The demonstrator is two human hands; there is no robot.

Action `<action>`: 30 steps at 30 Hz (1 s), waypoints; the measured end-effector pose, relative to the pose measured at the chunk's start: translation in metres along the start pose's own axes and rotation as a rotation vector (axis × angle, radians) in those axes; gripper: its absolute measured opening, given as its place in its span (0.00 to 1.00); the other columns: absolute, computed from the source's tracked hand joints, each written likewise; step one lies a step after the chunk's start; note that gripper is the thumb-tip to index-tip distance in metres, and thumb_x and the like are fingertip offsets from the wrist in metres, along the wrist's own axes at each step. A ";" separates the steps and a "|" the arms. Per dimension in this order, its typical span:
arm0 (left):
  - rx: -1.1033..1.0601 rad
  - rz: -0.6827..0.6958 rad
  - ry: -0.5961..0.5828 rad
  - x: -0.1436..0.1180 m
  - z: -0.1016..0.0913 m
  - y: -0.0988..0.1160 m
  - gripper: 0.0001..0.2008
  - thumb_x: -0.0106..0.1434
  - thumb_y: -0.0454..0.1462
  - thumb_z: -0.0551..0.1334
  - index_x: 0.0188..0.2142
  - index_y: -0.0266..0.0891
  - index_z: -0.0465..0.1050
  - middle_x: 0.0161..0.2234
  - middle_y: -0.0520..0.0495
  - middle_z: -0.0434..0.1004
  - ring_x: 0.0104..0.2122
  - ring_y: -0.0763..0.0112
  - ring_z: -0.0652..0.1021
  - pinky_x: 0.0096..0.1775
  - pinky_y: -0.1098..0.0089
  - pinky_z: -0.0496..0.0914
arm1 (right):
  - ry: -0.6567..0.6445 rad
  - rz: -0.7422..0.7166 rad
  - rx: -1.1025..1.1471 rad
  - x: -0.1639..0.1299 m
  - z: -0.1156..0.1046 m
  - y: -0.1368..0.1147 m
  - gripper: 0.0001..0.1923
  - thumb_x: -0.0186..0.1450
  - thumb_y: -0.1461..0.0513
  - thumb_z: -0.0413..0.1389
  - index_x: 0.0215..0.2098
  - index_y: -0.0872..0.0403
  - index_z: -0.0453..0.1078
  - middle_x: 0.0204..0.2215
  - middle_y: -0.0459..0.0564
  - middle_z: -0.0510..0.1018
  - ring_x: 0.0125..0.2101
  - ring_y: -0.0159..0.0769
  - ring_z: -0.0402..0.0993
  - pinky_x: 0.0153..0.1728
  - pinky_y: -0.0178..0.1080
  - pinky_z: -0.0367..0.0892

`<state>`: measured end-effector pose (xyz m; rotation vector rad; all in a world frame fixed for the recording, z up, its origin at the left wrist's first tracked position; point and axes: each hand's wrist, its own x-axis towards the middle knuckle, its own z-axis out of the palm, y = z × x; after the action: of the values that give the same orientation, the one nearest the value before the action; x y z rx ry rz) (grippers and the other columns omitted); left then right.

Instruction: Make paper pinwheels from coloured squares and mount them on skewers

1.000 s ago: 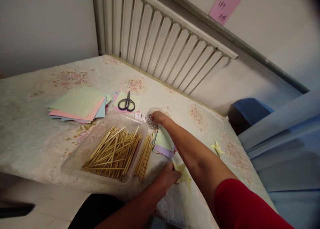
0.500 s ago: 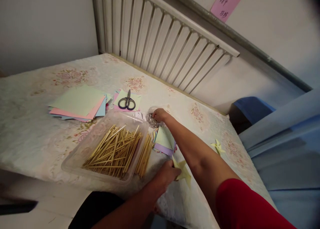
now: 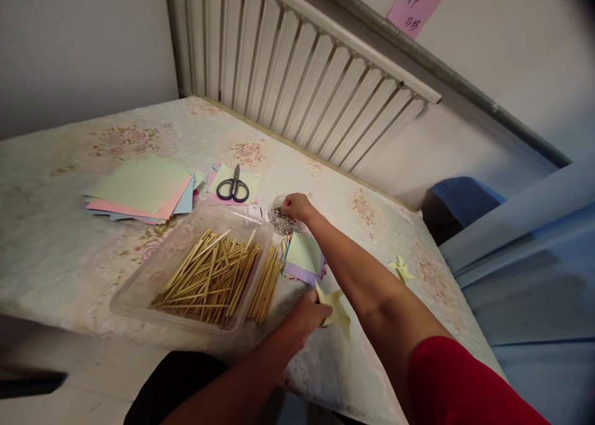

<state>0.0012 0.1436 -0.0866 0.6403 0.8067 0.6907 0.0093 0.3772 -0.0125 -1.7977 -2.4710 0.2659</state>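
My left hand (image 3: 304, 316) grips a folded yellow paper pinwheel (image 3: 335, 310) near the table's front edge. My right hand (image 3: 296, 206) reaches across to a small clear tub of shiny pins (image 3: 281, 219), its fingertips pinched in the tub; whether they hold a pin is too small to tell. A clear plastic tray (image 3: 153, 276) full of several bamboo sticks (image 3: 214, 276) lies just left of both hands. Small coloured paper squares (image 3: 302, 258) sit between the hands.
A stack of large coloured paper sheets (image 3: 139, 189) lies at the left, and black scissors (image 3: 233, 186) rest on smaller sheets. A second yellow pinwheel (image 3: 400, 269) is at the right. A white radiator (image 3: 302, 72) stands behind the floral-clothed table (image 3: 56, 251).
My left hand has lifted the yellow pinwheel slightly up and away from the table edge. My right hand stays at the pin tub.
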 end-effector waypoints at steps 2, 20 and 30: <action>0.033 -0.022 0.027 0.000 0.000 0.002 0.09 0.46 0.29 0.61 0.30 0.35 0.72 0.26 0.48 0.74 0.24 0.71 0.72 0.25 0.72 0.63 | 0.014 0.008 0.134 -0.012 -0.014 -0.002 0.08 0.55 0.67 0.53 0.29 0.58 0.76 0.22 0.48 0.78 0.27 0.32 0.74 0.30 0.31 0.64; -0.036 0.107 -0.004 -0.005 0.000 0.016 0.13 0.43 0.33 0.65 0.32 0.31 0.74 0.29 0.46 0.77 0.27 0.71 0.74 0.29 0.73 0.67 | 0.315 0.421 0.423 -0.276 0.019 0.112 0.07 0.57 0.64 0.50 0.24 0.55 0.68 0.18 0.43 0.71 0.21 0.30 0.69 0.26 0.31 0.61; -0.116 0.173 -0.085 -0.007 0.000 0.017 0.18 0.43 0.36 0.68 0.35 0.33 0.74 0.30 0.49 0.76 0.28 0.73 0.74 0.29 0.73 0.67 | 0.152 0.043 -0.138 -0.352 0.082 0.078 0.12 0.65 0.69 0.47 0.31 0.55 0.71 0.30 0.50 0.72 0.35 0.35 0.64 0.38 0.34 0.60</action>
<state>-0.0073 0.1485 -0.0707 0.6346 0.6321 0.8562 0.1785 0.0588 -0.0925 -1.8470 -2.4011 -0.0389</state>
